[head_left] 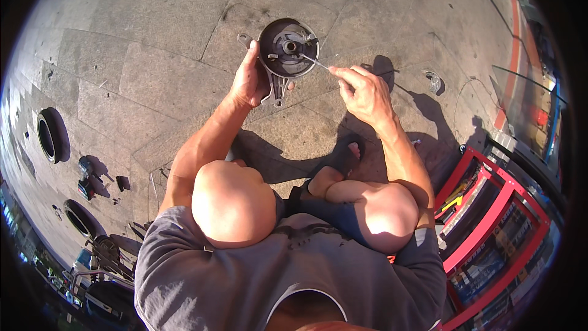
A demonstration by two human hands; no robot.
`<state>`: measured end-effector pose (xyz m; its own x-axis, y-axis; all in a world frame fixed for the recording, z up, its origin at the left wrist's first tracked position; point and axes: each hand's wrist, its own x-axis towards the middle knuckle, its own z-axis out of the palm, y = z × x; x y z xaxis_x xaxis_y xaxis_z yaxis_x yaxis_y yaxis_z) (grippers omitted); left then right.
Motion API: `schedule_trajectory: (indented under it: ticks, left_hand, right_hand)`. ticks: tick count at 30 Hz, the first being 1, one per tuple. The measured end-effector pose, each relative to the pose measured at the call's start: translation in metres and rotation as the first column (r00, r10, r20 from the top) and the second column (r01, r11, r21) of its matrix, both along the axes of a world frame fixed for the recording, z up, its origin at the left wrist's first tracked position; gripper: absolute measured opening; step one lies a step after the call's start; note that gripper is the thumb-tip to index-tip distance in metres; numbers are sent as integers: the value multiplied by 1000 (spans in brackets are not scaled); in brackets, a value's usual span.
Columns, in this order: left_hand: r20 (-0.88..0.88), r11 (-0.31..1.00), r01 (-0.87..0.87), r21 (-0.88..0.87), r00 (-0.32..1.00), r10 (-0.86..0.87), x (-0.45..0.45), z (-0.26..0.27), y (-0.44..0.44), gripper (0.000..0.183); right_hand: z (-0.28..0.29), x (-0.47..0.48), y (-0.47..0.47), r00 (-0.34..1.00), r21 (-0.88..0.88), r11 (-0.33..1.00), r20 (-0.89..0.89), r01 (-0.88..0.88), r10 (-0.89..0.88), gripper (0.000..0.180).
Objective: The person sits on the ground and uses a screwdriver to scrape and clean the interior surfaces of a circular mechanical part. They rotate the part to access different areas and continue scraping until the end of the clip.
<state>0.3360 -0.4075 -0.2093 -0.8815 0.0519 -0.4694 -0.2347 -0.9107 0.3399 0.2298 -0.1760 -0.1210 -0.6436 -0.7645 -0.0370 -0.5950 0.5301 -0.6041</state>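
Note:
A round metal drum-brake backing plate (275, 65) is held up in front of me, its inner side facing me. My left hand (250, 78) grips it by the left rim, thumb on the edge. At its centre is a hub hole (290, 46), with posts around it. A bracket arm (278, 91) extends from its lower edge, and a small lever (244, 39) sticks out at the left. My right hand (365, 92) pinches a thin light-coloured rod (315, 61), perhaps a small brush or screwdriver. The rod's far end reaches inside the plate, just below the hub hole.
Paved ground lies below. Two tyres (48, 135) and a cordless power tool (86, 178) are at the left, near motorcycle parts (105, 257). A red-framed tool cart (482, 211) stands close at my right. A crumpled clear plastic piece (433, 82) lies beyond my right hand.

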Motion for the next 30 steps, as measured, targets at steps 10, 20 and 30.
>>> schedule_trajectory:
  ticks: [10, 20, 30]
  left_hand:
    - [-46, 1000, -14, -28, 999, 13, 3, 2, -1, 74]
    - [-40, 993, -10, -117, 999, 5, 5, 7, -2, 73]
    - [-88, 985, -58, -161, 995, 44, 6, 4, 0, 69]
  right_hand:
    - [1, -4, -1, 999, 2, 999, 18, -35, 35, 29]
    - [7, -5, -4, 998, 15, 998, -12, -66, 66, 29]
    - [6, 1, -8, 987, 41, 999, 153, 34, -40, 27]
